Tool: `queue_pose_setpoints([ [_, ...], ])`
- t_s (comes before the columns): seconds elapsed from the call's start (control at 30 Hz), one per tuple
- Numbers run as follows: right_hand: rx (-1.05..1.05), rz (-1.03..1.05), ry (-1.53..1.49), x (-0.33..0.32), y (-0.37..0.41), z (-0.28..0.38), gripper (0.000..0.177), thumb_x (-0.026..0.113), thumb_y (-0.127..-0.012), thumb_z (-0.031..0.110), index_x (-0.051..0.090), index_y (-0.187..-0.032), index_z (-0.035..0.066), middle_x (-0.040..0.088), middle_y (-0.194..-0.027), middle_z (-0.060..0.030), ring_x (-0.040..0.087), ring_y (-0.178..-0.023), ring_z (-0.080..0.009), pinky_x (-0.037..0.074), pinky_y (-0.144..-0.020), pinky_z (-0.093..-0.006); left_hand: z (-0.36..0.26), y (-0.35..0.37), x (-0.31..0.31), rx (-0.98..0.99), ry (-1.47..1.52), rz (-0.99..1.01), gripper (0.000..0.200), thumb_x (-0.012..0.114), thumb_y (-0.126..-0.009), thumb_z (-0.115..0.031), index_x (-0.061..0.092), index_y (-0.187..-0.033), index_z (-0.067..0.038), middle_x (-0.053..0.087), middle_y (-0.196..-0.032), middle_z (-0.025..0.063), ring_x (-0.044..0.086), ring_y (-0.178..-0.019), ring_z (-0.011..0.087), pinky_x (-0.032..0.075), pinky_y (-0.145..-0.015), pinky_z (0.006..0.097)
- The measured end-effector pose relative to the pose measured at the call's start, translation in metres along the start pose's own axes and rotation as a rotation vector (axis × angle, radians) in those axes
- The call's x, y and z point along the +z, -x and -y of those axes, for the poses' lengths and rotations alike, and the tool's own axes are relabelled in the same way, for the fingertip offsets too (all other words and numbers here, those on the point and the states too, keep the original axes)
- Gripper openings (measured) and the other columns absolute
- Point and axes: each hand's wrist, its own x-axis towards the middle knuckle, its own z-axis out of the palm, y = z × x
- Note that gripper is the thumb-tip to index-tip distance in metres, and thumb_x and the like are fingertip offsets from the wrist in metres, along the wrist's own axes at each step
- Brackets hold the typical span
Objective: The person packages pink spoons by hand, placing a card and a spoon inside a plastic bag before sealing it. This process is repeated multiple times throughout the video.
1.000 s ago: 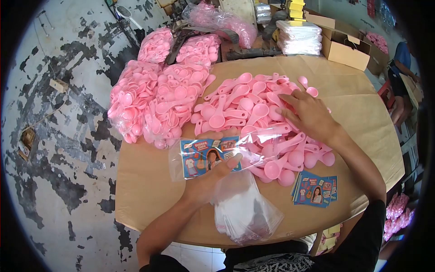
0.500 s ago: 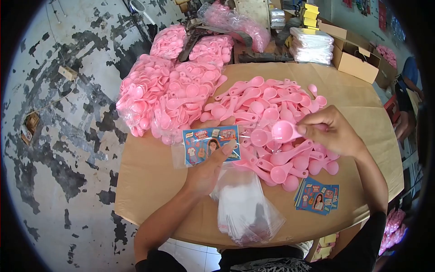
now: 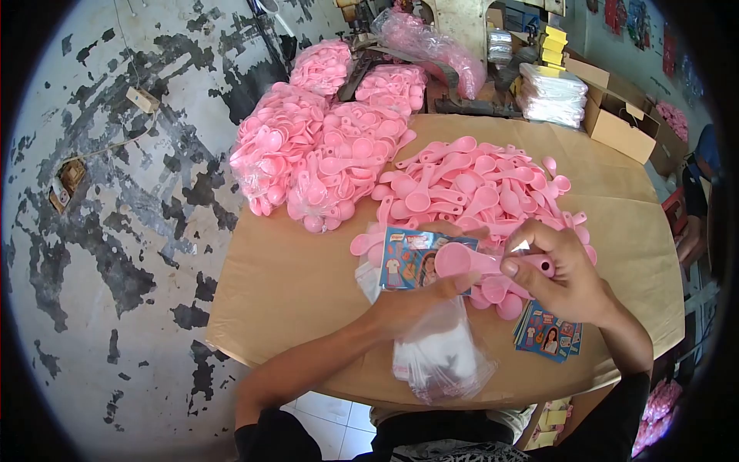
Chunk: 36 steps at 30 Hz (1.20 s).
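Note:
My left hand (image 3: 419,302) holds a clear plastic bag with a blue printed card (image 3: 402,262) in it. Between the thumb and fingers of my right hand (image 3: 566,269) is the handle of a pink spoon (image 3: 456,260). The spoon's bowl lies over the right part of the card; whether it is inside the bag I cannot tell. Behind both hands spreads a pile of loose pink spoons (image 3: 469,181). Below my left hand lies a stack of clear bags (image 3: 440,354). A stack of blue cards (image 3: 548,339) lies below my right hand.
Bags full of pink spoons (image 3: 342,165) stand at the table's back left. At the back right are a stack of plastic packs (image 3: 551,96) and an open cardboard box (image 3: 622,127). Another person's hand (image 3: 690,242) shows at the right edge.
My right hand has brought a pink spoon from over the pile to the card. My left hand has moved right with the bag and card. The view has shifted slightly.

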Motion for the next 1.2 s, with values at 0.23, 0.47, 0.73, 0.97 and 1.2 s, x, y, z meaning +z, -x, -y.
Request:
queue_pose_setpoints([
  [0.23,-0.014,-0.306,0.144,-0.079,0.003,0.061,0.006,0.057,-0.089,0.007,0.055,-0.086,0.003,0.055,-0.069,0.0004,0.051,-0.061,-0.0027,0.036,-0.052,-0.0194,0.007,-0.010,-0.014,0.005,0.310,0.191,0.073,0.063,-0.091,-0.016,0.018,-0.149,-0.009,0.041,-0.140,0.0111,0.047,-0.127,0.0301,0.044,-0.103,0.0399],
  [0.47,-0.166,-0.488,0.367,-0.052,-0.012,0.054,0.013,0.066,-0.076,-0.001,0.056,-0.069,0.003,0.038,-0.051,0.0032,0.033,-0.045,-0.0012,0.024,-0.043,-0.0224,-0.016,-0.019,-0.016,0.625,-0.713,0.039,0.086,0.063,-0.088,-0.042,0.018,-0.148,0.000,0.027,-0.150,0.0179,0.026,-0.141,0.0305,0.021,-0.116,0.0402],
  [0.73,-0.273,-0.430,0.278,-0.022,-0.028,0.021,0.016,0.070,-0.085,0.011,0.062,-0.096,0.003,0.060,-0.070,-0.0028,0.052,-0.059,-0.0057,0.038,-0.054,-0.0211,-0.019,-0.024,0.053,0.011,-0.543,0.341,0.055,0.056,-0.094,-0.016,0.032,-0.141,-0.001,0.055,-0.120,0.0111,0.054,-0.107,0.0132,0.044,-0.091,0.0282],
  [0.97,0.030,0.012,-0.100,-0.052,-0.022,-0.010,0.026,0.070,-0.086,0.011,0.061,-0.108,0.001,0.066,-0.087,-0.0051,0.058,-0.074,-0.0093,0.047,-0.064,-0.0261,-0.017,-0.034,0.048,-0.108,-0.309,0.449,0.044,0.047,-0.100,-0.013,0.033,-0.139,0.000,0.055,-0.130,0.0128,0.054,-0.117,0.0176,0.043,-0.100,0.0335],
  [1.2,-0.155,-0.175,0.369,-0.034,-0.030,-0.022,0.021,0.071,-0.080,0.013,0.066,-0.098,0.005,0.064,-0.087,-0.0076,0.061,-0.083,-0.0203,0.051,-0.072,-0.0344,-0.010,-0.042,0.022,-0.071,-0.349,0.084,0.032,0.042,-0.103,-0.015,0.049,-0.129,0.003,0.058,-0.113,0.0068,0.058,-0.103,0.0112,0.050,-0.084,0.0241],
])
